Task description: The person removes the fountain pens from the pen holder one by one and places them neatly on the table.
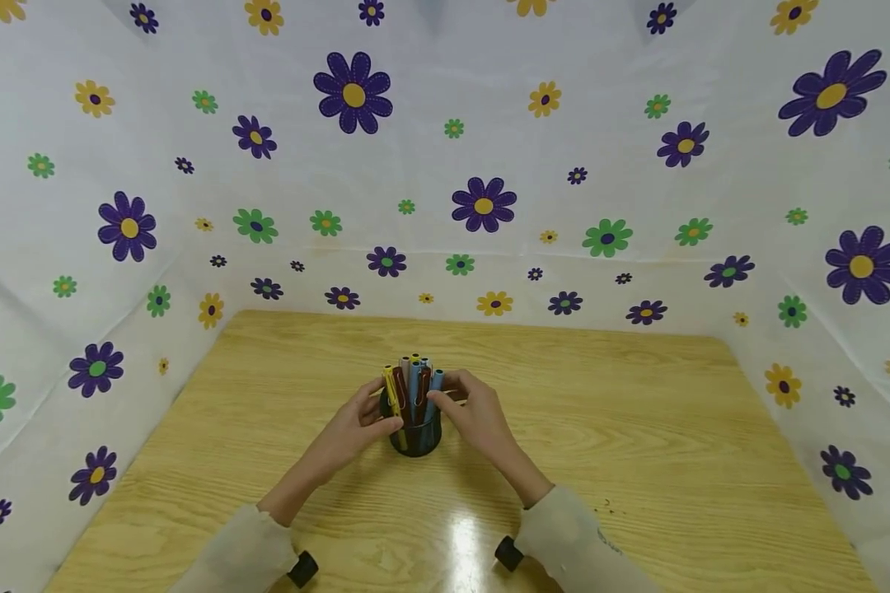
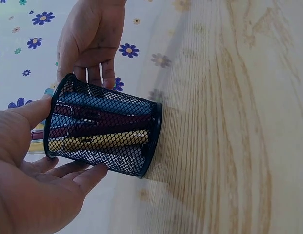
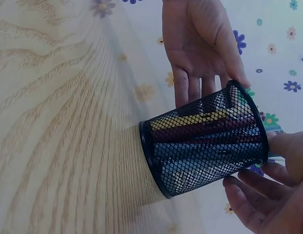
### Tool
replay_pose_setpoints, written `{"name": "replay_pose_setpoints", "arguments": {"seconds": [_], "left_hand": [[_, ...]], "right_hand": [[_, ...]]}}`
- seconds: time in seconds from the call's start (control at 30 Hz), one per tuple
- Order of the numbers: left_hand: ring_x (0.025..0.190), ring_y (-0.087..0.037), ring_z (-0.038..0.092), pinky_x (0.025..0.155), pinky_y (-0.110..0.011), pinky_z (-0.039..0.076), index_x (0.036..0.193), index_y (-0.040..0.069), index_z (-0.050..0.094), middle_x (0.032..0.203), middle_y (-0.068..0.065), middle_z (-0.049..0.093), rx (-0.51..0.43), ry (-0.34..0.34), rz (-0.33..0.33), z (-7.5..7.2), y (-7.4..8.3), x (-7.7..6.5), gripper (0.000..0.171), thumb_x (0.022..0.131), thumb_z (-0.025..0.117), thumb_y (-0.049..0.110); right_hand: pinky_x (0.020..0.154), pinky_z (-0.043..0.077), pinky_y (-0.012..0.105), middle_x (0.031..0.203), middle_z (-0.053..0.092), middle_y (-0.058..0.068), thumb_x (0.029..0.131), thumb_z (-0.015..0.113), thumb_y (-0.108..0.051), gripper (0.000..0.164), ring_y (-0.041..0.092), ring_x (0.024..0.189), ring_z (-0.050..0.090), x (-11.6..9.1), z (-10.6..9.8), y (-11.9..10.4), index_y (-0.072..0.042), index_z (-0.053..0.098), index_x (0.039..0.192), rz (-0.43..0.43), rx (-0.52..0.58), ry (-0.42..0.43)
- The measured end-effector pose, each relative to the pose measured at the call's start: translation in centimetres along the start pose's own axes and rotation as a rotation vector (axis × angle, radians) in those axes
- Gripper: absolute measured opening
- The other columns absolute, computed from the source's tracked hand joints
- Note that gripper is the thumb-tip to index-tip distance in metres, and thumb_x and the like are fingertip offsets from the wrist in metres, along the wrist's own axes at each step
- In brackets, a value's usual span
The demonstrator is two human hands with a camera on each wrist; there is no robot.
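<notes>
A black mesh pen holder stands upright on the wooden table, filled with several capped pens in yellow, dark red and blue. From the left, my left hand holds it, thumb at the near rim and fingers around the side. My right hand holds the opposite side the same way. Both wrist views show the mesh cup between the two hands, with the thumb of the right hand at its rim and fingertips against its side. Pen bodies show through the mesh.
The light wooden table spreads around the hands. A white cloth with purple, green and yellow flowers hangs along the back and both sides. Small dark marks lie on the table near the right sleeve.
</notes>
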State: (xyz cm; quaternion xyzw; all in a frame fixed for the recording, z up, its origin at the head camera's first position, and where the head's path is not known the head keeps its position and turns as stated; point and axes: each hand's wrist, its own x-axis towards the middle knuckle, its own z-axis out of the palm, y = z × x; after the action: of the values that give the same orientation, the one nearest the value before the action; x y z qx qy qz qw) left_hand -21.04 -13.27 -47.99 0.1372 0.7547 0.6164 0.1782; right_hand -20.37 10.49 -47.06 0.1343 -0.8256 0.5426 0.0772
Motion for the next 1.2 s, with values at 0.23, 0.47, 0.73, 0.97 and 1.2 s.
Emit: {"name": "replay_pose_setpoints", "arguments": {"seconds": [0.23, 0.47, 0.73, 0.97, 1.2], "left_hand": [[0.146, -0.041, 0.038, 0.113, -0.054, 0.040, 0.164, 0.011, 0.022, 0.160, -0.026, 0.037, 0.008, 0.012, 0.000, 0.2, 0.1, 0.0, 0.077, 0.103, 0.068, 0.020], [0.146, -0.041, 0.038, 0.113, -0.054, 0.039, 0.164, 0.009, 0.023, 0.159, -0.027, 0.037, -0.004, 0.020, -0.005, 0.5, 0.4, 0.0, 0.077, 0.103, 0.068, 0.019], [0.148, -0.042, 0.035, 0.114, -0.057, 0.038, 0.164, 0.010, 0.022, 0.160, -0.027, 0.036, -0.008, 0.015, -0.013, 0.6, 0.5, 0.0, 0.075, 0.104, 0.065, 0.016], [0.147, -0.043, 0.035, 0.114, -0.056, 0.037, 0.164, 0.009, 0.021, 0.160, -0.027, 0.036, -0.015, 0.016, -0.007, 0.6, 0.5, 0.0, 0.076, 0.103, 0.067, 0.017], [0.149, -0.044, 0.032, 0.115, -0.057, 0.036, 0.165, 0.006, 0.018, 0.161, -0.029, 0.032, -0.021, 0.011, -0.017, 0.6, 0.6, -0.1, 0.078, 0.104, 0.066, 0.016]], "right_hand": [[0.079, 0.061, 0.037, 0.103, 0.074, 0.006, 0.098, 0.075, -0.017, 0.016, 0.022, 0.093, 0.071, 0.1, 0.1, 0.0, -0.007, 0.073, 0.110, 0.003, -0.008, 0.039], [0.078, 0.061, 0.039, 0.106, 0.073, 0.010, 0.098, 0.074, -0.017, 0.018, 0.026, 0.095, 0.070, 0.1, -0.2, -0.8, -0.003, 0.075, 0.109, 0.034, 0.007, 0.056], [0.080, 0.060, 0.040, 0.100, 0.071, 0.007, 0.096, 0.075, -0.016, 0.016, 0.024, 0.094, 0.067, 0.3, -1.0, -1.4, -0.002, 0.076, 0.104, 0.039, 0.025, 0.092], [0.074, 0.060, 0.034, 0.095, 0.074, 0.008, 0.097, 0.074, -0.017, 0.017, 0.024, 0.087, 0.068, 0.6, -2.5, -2.2, -0.002, 0.077, 0.105, 0.095, 0.125, 0.097], [0.078, 0.061, 0.039, 0.097, 0.076, 0.012, 0.101, 0.071, -0.017, 0.018, 0.032, 0.091, 0.072, 0.7, -3.8, -2.3, -0.001, 0.075, 0.107, 0.122, 0.239, 0.113]]}}
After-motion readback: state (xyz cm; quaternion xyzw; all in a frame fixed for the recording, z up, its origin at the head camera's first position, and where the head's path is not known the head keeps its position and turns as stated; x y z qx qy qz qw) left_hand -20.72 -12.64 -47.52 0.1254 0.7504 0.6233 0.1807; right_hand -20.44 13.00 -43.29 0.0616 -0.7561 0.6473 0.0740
